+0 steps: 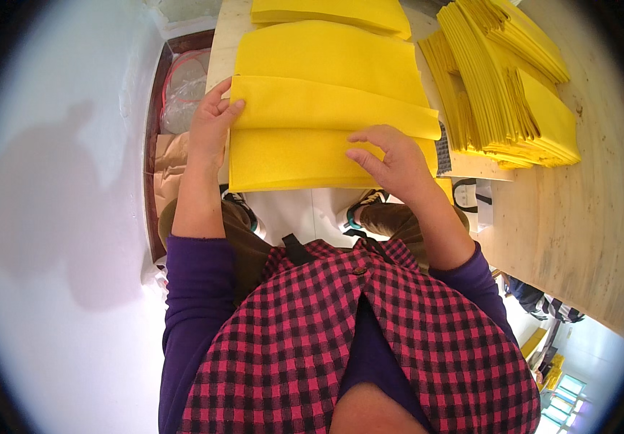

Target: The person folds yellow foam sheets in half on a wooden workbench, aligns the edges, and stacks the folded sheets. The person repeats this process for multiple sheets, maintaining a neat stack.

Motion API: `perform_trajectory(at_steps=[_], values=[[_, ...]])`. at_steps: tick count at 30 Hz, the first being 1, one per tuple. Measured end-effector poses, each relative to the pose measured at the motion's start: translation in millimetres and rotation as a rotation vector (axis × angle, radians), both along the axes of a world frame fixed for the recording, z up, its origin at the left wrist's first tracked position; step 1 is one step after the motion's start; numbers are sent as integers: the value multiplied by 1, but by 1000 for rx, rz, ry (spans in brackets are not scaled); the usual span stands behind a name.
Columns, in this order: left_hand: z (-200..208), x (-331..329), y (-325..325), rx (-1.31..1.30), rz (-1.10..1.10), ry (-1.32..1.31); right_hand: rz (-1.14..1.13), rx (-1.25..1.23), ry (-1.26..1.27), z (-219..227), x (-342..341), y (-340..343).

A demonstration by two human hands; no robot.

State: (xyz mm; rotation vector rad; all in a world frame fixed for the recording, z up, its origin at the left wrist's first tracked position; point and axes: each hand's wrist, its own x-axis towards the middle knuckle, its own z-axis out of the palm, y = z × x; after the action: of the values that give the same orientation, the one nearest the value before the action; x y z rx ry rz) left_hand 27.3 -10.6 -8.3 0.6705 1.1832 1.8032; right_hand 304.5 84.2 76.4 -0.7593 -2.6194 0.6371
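A yellow felt-like cloth sheet (pixel 326 103) lies in front of me with a folded-over band across its middle. Its near part hangs toward the table's front edge above my feet. At the left end of the fold, my left hand (pixel 213 123) is closed on the cloth's edge, thumb on top and the other fingers partly hidden. My right hand (pixel 395 160) is over the near right part of the cloth. Its thumb and forefinger are apart, with nothing between them.
Another yellow cloth piece (pixel 333 13) lies at the far end. To the right, stacks of folded yellow cloth (pixel 493 87) stand on a wooden table (pixel 558 217). A brown-framed box (pixel 154 159) with clear plastic and brown paper is on the left, beside a white wall (pixel 73 181).
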Motion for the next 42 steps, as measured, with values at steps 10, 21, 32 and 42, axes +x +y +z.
perform_trajectory(at_steps=[10,21,32,42], values=[[7,2,0,13,-30,29,155,178,145,-9,-45,27],[-1,-2,2,78,15,-135,276,301,-164,-3,-81,11],[7,2,-5,-25,-51,67,368,122,26,-11,-30,-25],[2,7,-8,-30,-47,13,-306,150,197,-14,71,42]])
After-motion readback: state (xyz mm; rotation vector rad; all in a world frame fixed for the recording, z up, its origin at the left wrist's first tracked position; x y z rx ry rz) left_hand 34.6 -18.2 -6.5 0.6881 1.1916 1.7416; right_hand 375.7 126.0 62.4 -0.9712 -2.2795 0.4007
